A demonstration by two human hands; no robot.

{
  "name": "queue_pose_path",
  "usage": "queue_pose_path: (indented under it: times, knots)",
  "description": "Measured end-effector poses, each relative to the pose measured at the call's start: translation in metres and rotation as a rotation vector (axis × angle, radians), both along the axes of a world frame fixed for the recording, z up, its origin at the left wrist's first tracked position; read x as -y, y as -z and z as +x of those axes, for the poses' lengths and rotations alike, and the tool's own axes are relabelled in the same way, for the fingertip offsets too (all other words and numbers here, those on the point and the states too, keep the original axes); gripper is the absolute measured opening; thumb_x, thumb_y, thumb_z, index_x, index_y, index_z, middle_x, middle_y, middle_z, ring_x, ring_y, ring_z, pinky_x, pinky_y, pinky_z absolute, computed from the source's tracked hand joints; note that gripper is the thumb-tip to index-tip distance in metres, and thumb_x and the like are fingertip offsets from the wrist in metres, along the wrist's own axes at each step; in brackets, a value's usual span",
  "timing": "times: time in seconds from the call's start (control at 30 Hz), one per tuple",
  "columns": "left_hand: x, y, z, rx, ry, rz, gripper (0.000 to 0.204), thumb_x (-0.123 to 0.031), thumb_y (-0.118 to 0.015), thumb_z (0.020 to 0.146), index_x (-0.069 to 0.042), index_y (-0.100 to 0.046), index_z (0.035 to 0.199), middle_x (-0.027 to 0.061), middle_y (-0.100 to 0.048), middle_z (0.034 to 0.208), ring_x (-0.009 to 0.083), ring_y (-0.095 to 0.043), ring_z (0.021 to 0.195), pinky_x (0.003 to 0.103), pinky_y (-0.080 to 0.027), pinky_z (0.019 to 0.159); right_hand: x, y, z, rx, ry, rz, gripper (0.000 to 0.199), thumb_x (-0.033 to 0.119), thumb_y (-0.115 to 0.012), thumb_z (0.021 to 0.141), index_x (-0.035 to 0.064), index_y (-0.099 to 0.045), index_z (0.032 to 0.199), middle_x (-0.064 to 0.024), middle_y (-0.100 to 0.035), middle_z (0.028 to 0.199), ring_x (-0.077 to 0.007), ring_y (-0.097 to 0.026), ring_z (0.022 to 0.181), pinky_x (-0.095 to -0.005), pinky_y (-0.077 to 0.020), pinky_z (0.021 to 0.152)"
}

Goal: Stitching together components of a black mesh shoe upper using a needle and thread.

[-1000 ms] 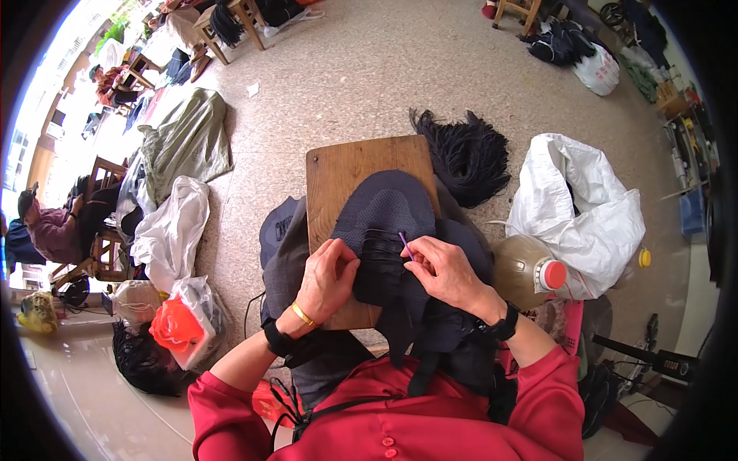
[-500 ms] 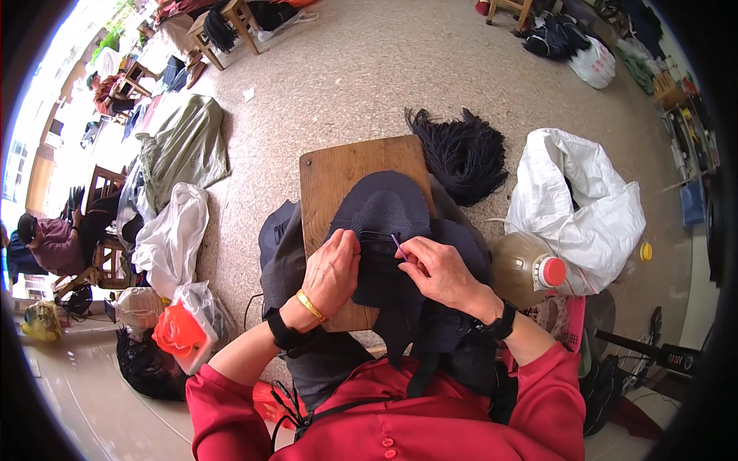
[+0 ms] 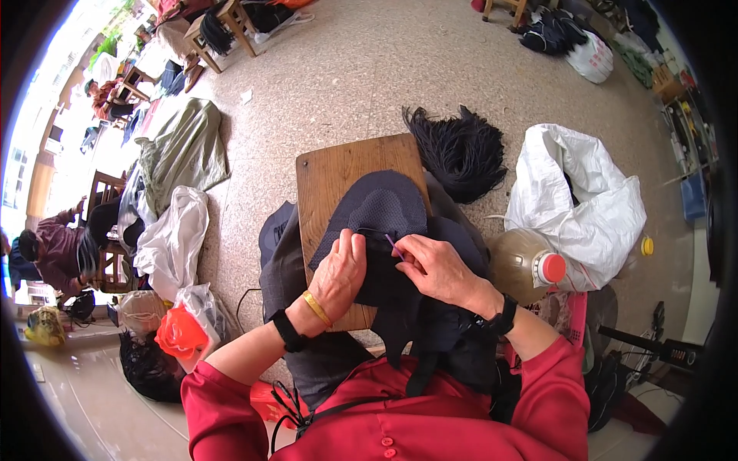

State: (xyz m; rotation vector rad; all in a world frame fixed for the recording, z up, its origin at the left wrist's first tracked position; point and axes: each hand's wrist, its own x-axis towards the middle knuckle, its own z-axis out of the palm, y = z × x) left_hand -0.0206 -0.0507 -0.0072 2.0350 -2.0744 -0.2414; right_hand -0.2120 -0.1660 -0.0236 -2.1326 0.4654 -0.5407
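Dark mesh cap (image 3: 380, 211) sits on the wooden board (image 3: 338, 173) in the lap. Left hand (image 3: 338, 273) has slid slightly up it, fingers curled, pinning fabric. Right hand (image 3: 434, 265) pinches a purple hook (image 3: 394, 246) (still at the seam, so stitching continues). Right of the board: white sack (image 3: 592, 203), red-capped jug (image 3: 530, 265).

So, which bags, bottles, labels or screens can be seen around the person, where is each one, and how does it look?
Big white sack: on the floor at the right, crumpled, open at the top.
Plastic bottle: lying beside the right hand, brownish, with a red cap.
White plastic bag: on the floor at the left, crumpled.
Orange bag: lower left, inside clear plastic.
White bag: far upper right, beside dark bundles.
No labels or screens can be made out.
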Motion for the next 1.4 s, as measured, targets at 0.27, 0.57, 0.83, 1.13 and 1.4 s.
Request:
queue_pose_path:
  times: [0.27, 0.57, 0.83, 1.13, 1.4]
  knots:
    - [-0.005, 0.005, 0.011, -0.217, -0.002, -0.039, 0.019, 0.009, -0.049, 0.085, 0.006, -0.045, 0.104, 0.0253, -0.048, 0.096, 0.0443, -0.058, 0.081, 0.049, -0.051, 0.069, 0.005, -0.011, 0.001, -0.091, -0.042, 0.071, 0.018, 0.000, -0.070, 0.084, -0.0016, -0.058, 0.099, -0.0145, -0.065, 0.089, -0.0295, -0.067, 0.075, -0.0395, -0.0542, 0.069]
    - [-0.017, 0.004, 0.006, -0.387, -0.070, -0.121, 0.013, 0.006, -0.053, 0.090, 0.000, -0.047, 0.100, 0.0222, -0.053, 0.092, 0.0465, -0.058, 0.082, 0.050, -0.049, 0.067, 0.002, -0.017, 0.020, -0.041, -0.082, 0.000, 0.016, 0.005, -0.071, 0.086, -0.0009, -0.062, 0.098, -0.0163, -0.067, 0.092, -0.0344, -0.068, 0.084, -0.0420, -0.0548, 0.074]
    - [-0.021, 0.013, 0.008, -0.466, -0.092, -0.202, 0.018, 0.008, -0.058, 0.086, 0.000, -0.050, 0.100, 0.0183, -0.054, 0.089, 0.0415, -0.060, 0.081, 0.046, -0.051, 0.067, 0.002, -0.003, 0.045, -0.056, -0.203, -0.136, 0.015, 0.008, -0.069, 0.086, -0.0006, -0.064, 0.096, -0.0169, -0.065, 0.089, -0.0366, -0.066, 0.085, -0.0446, -0.0540, 0.076]
    - [-0.019, 0.005, 0.010, -0.544, -0.106, -0.176, 0.018, 0.006, -0.063, 0.084, 0.000, -0.053, 0.098, 0.0162, -0.055, 0.088, 0.0373, -0.062, 0.079, 0.043, -0.051, 0.068, 0.003, -0.006, 0.046, -0.055, -0.163, -0.052, 0.011, 0.006, -0.067, 0.086, -0.0005, -0.059, 0.089, -0.0173, -0.063, 0.087, -0.0377, -0.066, 0.083, -0.0447, -0.0530, 0.074]
    - [-0.018, 0.011, 0.007, -0.520, -0.112, -0.168, 0.017, 0.008, -0.057, 0.085, 0.001, -0.050, 0.099, 0.0182, -0.052, 0.091, 0.0401, -0.059, 0.084, 0.045, -0.049, 0.072, 0.007, -0.007, 0.025, 0.046, -0.047, -0.059, 0.014, 0.002, -0.071, 0.085, -0.0007, -0.065, 0.098, -0.0131, -0.065, 0.086, -0.0261, -0.067, 0.072, -0.0365, -0.0532, 0.065]
